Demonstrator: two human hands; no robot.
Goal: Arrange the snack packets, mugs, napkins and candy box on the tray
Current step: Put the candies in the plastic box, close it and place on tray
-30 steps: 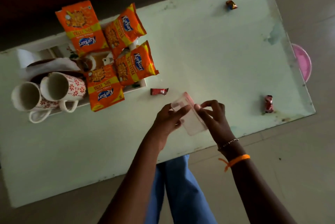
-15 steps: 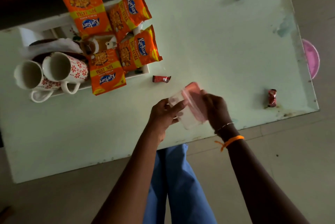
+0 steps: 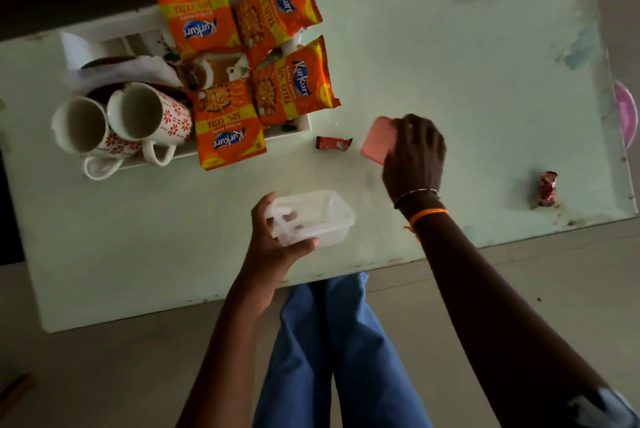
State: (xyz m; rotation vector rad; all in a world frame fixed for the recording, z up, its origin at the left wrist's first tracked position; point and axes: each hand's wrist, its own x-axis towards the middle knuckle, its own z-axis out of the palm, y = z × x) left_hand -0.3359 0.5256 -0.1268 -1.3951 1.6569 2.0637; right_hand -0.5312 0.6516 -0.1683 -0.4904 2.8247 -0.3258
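The left hand [image 3: 277,240] grasps the clear candy box [image 3: 313,216] at the table's [image 3: 450,81] near edge. The right hand [image 3: 414,154] grips its pink lid [image 3: 377,138] further back, just right of a red candy [image 3: 333,143] beside the tray [image 3: 104,29].

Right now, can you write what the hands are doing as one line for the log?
left hand: holds open clear box | right hand: holds pink lid at table | loose candies: three, nearest
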